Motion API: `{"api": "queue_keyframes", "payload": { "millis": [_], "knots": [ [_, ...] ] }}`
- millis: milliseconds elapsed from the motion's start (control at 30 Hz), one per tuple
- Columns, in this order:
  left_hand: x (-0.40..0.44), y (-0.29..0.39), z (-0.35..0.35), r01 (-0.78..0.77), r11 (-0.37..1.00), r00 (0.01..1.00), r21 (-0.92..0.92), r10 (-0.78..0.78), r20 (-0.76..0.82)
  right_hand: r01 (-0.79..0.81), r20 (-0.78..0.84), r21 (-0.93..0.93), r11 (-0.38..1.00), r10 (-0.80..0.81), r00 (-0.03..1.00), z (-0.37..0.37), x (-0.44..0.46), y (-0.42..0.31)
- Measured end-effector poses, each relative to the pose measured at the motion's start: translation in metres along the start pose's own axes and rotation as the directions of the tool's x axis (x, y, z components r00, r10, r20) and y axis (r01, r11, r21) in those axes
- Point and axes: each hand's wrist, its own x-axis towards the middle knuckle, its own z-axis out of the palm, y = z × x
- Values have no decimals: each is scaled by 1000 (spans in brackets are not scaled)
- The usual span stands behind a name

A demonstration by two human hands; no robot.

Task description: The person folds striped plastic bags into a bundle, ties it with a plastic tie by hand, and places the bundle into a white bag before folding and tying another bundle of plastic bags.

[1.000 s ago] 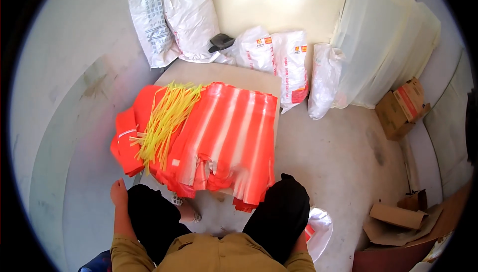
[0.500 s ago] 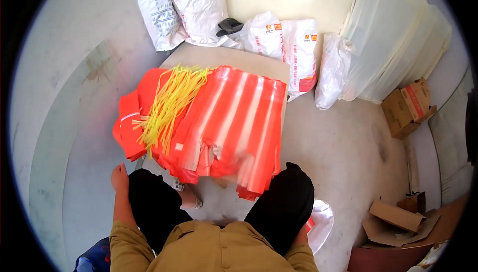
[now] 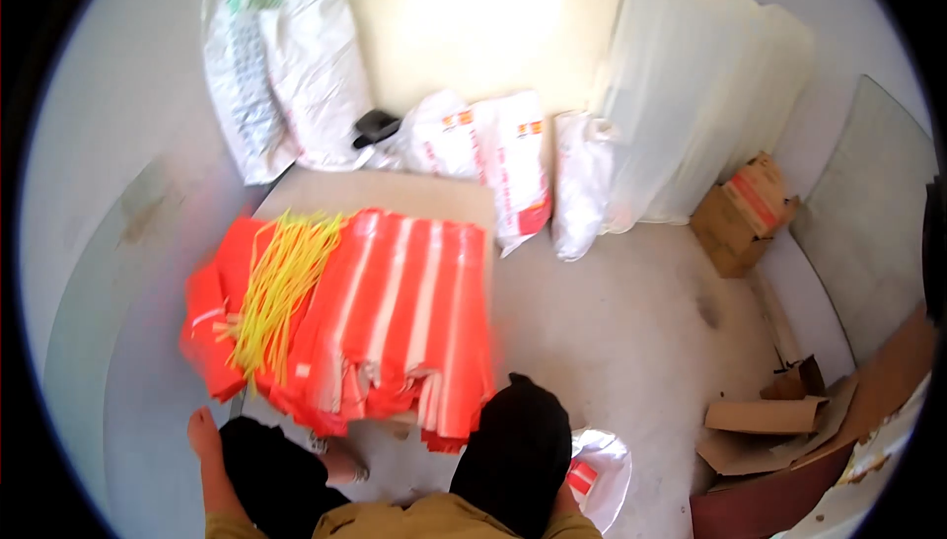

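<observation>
A flat tan tabletop (image 3: 395, 189) bears glossy red-and-white striped plastic (image 3: 404, 312) with a ragged near edge, then red sheeting (image 3: 210, 342) under stringy yellow strips (image 3: 281, 292). Beside the left knee (image 3: 261, 465), the left hand (image 3: 203, 432): blurred, grip unclear; right hand hidden, grip unseen

Passage over floor (image 3: 631, 342) right of striped stack (image 3: 402, 312); right knee (image 3: 521, 440) crowds near corner, sacks (image 3: 518, 159) block behind.

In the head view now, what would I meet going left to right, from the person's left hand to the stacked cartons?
Left hand → yellow strips → red-striped stack → narrow white sack → stacked cartons.
</observation>
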Motion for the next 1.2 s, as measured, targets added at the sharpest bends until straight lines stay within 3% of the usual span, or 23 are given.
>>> {"api": "queue_keyframes", "payload": {
  "millis": [200, 300, 400, 500, 600, 900, 1200],
  "knots": [
    [6, 2, 2, -4, 997, 998, 83, -1, 60, -7, 1, 34, 999, 7, 1000, 12, 1, -1],
    [8, -8, 11, -77, 993, 997, 91, 78, -8, -5, 12, 54, 999, 4, 1000, 17, 6, 2],
    [5, 16, -8, 3, 995, 995, 96, -12, 100, 3, 10, 74, 997, -4, 1000, 18, 8, 3],
    [7, 17, -2, 27, 996, 998, 85, -32, 52, 4, 7, 85, 996, -5, 1000, 22, 10, -1],
    [22, -17, 21, -62, 992, 998, 110, 63, -2, -2, 5, 86, 996, 2, 1000, 22, 9, -2],
    [19, -17, 22, 60, 988, 997, 141, -66, 43, 0, -5, 89, 996, 0, 1000, 20, 10, -5],
    [25, -12, 24, 88, 988, 992, 125, -98, 78, -6, -18, 111, 994, 8, 1000, 23, 8, -15]
  ]
}}
